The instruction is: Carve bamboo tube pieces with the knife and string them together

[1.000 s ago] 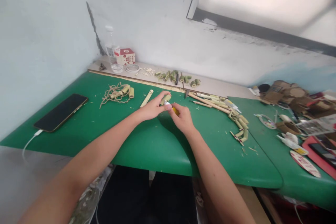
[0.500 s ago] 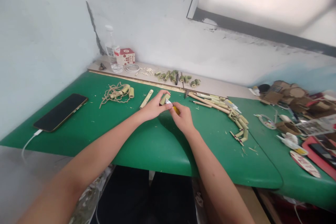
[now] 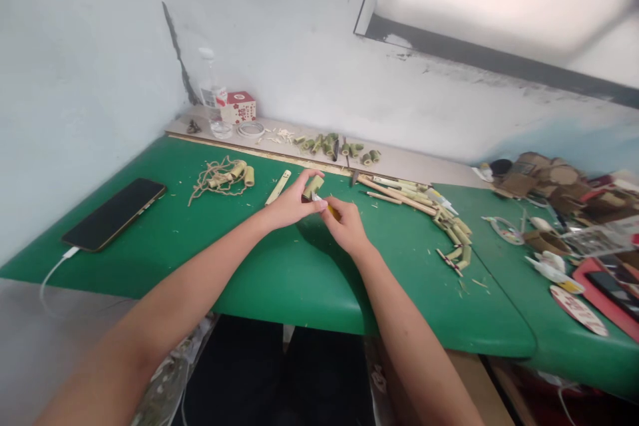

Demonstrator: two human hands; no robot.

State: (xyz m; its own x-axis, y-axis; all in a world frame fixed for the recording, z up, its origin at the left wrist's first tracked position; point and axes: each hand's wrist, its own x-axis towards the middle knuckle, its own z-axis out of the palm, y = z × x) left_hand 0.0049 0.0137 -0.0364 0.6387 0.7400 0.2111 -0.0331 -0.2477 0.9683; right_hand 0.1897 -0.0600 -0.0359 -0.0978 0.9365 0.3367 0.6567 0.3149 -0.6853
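Observation:
Near the middle of the green table (image 3: 294,279), my left hand (image 3: 294,205) grips a short bamboo piece (image 3: 313,186) between thumb and fingers. My right hand (image 3: 345,223) is closed around a yellow-handled knife (image 3: 333,212). The knife's pale blade end lies against the lower side of the bamboo, beside my left thumb. Both hands meet there, thumbs close together. A flat bamboo strip (image 3: 278,188) lies just left of my left hand. The exact contact of the blade is too small to make out.
Twine (image 3: 214,180) with bamboo tubes and a phone (image 3: 114,214) lie left. Behind stand a bottle (image 3: 215,103), a red-white box (image 3: 239,108) and green bamboo pieces (image 3: 329,145). Rightward are tools (image 3: 394,193), joined bamboo segments (image 3: 459,239) and cardboard clutter (image 3: 544,176).
The knife blade has shifted slightly down and left along the bamboo, and its angle has changed. Both hands keep their grips.

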